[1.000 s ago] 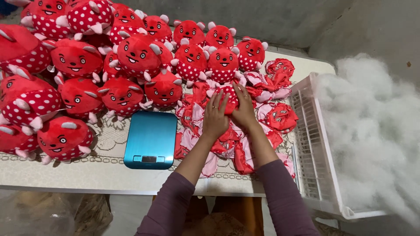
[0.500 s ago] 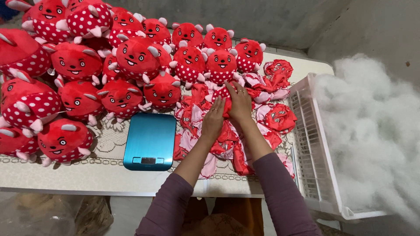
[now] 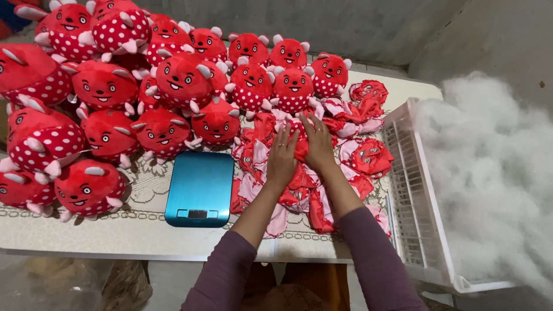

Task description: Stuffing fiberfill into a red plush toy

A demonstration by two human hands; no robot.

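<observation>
My left hand [image 3: 282, 156] and my right hand [image 3: 317, 143] lie side by side on a heap of flat, unstuffed red and pink toy skins [image 3: 363, 158] on the table. Both hands press down on one red skin [image 3: 300, 151] at the top of the heap, fingers spread and pointing away from me. Whether either hand grips it cannot be told. Stuffed red spotted plush toys [image 3: 173, 80] with pink horns and smiling faces crowd the left and back of the table. One stuffed toy [image 3: 292, 86] sits just beyond my fingertips.
A blue flat kitchen scale [image 3: 199, 187] lies left of my left forearm on the lace-patterned table cover [image 3: 144, 227]. A white plastic crate [image 3: 417, 196] stands at the table's right edge, with a large mass of white stuffing fibre [image 3: 489, 173] to its right.
Both hands have slid a little further away from me over the heap of skins and now rest closer together on the red skin. The view shifted slightly.
</observation>
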